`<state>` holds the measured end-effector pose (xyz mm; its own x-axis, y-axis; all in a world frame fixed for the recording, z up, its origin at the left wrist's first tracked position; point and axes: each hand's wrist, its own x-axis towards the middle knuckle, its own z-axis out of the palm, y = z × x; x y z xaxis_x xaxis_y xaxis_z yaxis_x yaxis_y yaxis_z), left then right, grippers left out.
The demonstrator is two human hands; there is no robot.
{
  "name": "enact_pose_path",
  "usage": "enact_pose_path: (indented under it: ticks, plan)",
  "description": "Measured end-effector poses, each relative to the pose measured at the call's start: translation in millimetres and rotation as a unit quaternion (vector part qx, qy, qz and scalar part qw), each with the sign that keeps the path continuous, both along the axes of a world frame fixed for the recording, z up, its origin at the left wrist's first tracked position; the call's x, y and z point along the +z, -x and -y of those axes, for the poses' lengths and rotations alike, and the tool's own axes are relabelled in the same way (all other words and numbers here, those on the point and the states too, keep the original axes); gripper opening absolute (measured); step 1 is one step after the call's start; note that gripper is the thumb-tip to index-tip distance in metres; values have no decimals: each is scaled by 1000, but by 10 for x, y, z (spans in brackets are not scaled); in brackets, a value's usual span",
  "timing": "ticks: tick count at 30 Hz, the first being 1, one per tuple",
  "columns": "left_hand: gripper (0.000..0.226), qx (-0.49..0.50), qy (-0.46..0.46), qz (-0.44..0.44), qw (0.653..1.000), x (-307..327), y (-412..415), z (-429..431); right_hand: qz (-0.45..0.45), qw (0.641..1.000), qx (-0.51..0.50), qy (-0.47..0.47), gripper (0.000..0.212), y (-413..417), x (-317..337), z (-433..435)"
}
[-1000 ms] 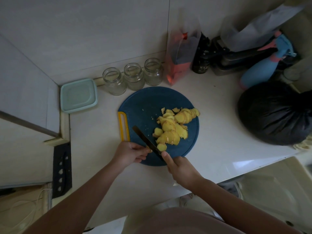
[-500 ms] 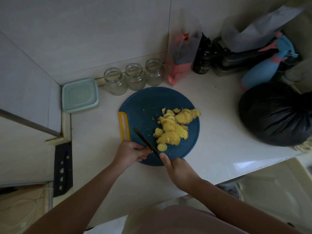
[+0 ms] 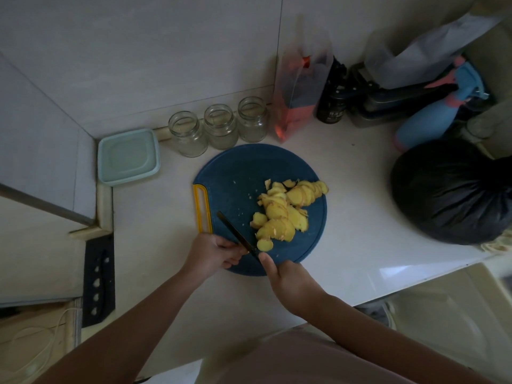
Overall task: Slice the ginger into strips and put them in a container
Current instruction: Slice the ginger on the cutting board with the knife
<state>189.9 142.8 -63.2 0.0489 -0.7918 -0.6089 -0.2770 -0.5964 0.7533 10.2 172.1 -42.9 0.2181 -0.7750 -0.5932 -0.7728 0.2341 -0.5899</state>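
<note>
I see the right hand (image 3: 291,284) gripping a thin black-bladed knife (image 3: 235,232) over the near edge of a round dark-blue plastic cutting board (image 3: 241,167), just beside a heap of yellow ginger slices (image 3: 279,217). The left hand (image 3: 210,253) curls against the blade; in this dim light I can't tell whether it pins a piece.

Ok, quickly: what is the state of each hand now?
Left hand: fingers curled at the knife blade; what it holds cannot be told.
Right hand: closed, holding the knife.

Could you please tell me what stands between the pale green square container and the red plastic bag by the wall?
Three clear lidless glass jars stand there in a row, seen in the head view.
</note>
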Motion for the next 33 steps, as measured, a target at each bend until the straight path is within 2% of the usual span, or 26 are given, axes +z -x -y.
enact_pose_path:
  ticks: [18,23,27,33]
  plan:
    - [13,-5,2,18,1000,-59,-6,-10,-8,999,0,-38,60,-57,-141,48]
    - [11,2,10,9,1000,-57,3,-18,19,997,-50,-51,46,-40,-97,73]
    - [12,15,21,5,1000,-54,12,-53,57,988,-112,-92,60,-2,-104,46]
    - [11,24,24,2,999,-76,12,-76,97,971,-172,-137,67,96,-73,7]
